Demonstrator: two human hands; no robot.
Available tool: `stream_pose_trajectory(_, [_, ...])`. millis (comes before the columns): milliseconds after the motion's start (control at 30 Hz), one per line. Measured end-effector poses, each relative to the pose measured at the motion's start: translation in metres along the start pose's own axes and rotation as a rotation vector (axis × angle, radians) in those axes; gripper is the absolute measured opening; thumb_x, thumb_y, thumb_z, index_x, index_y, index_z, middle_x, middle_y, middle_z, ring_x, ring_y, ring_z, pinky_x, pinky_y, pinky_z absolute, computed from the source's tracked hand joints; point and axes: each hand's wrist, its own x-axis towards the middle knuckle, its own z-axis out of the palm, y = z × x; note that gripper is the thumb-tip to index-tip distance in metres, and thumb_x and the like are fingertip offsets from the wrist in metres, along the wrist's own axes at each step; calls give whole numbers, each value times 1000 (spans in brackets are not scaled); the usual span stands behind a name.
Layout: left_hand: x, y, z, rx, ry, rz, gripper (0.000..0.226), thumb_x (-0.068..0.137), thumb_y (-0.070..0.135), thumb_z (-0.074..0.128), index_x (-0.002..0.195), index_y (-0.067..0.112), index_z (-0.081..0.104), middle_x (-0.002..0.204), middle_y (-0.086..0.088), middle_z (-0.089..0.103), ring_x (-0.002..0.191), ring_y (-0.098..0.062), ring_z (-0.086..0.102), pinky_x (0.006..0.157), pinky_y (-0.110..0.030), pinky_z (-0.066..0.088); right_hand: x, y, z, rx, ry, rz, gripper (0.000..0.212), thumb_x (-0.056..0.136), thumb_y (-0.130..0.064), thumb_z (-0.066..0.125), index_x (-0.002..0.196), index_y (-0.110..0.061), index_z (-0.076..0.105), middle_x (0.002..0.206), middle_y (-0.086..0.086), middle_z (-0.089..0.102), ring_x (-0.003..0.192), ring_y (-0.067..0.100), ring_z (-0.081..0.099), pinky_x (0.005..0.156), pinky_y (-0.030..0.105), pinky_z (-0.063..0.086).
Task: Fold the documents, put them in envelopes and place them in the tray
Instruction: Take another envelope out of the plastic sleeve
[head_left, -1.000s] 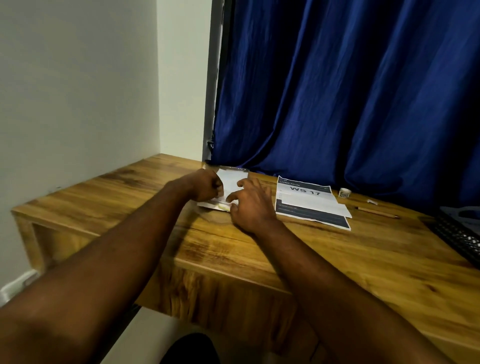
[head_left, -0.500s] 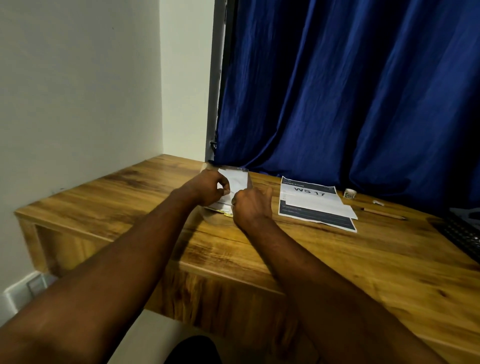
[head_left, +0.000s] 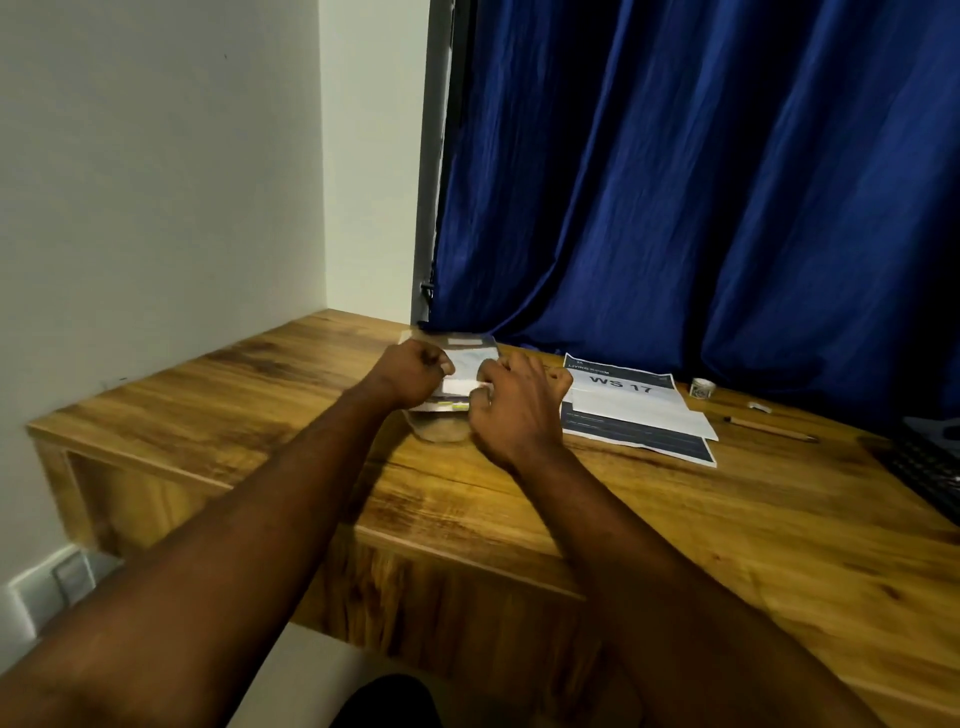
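**Both hands pinch a folded paper at the desk's far left**

The left hand is clenched, knuckles up, with its thumb and curled fingers pinching the left end of a folded white paper document. The right hand has its fingers bent inward and pinches the right end of the same document. Only a narrow white strip of it shows between the two hands. Its long axis runs left to right, roughly along the back edge of the brown wood-grain desk, and it is held just above the desk near the far left corner.

Directly under the hands lies a low stack of flat pieces in clear plastic wrap. A small white label sits on its far part, and a yellow-green stripe shows along its near edge. No writing on it can be read.

Just right of the right hand lies a dark-blue-and-white printed sheet headed "LIVING ROOM", with "WS 17" in large letters. A plain white oblong of paper lies across it; whether this is an envelope or a folded sheet cannot be told.

Further right are a small round white pot, a wooden pencil and, at the frame's edge, a black mesh tray. A deep blue pleated curtain hangs behind the desk.
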Motion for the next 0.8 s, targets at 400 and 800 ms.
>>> stream_pose_trajectory(400, [-17,0,-13,-287,-261,-226,17,105,14,53,109,18,69,114,-15,70,94,-27,65,78,-37,51,-9,-6,-19,342,219,-106,20,96,-31,39,100,-27,58,97,-8,57,95,11,46,91,46,36])
stream_pose_trajectory(800, [-20,3,-4,86,-278,-209,35,108,9,47,140,0,56,134,-24,59,102,-31,54,91,-41,47,-8,-14,-38,575,434,55,22,101,-22,42,98,-14,62,81,-14,52,95,-22,38,85,53,44])
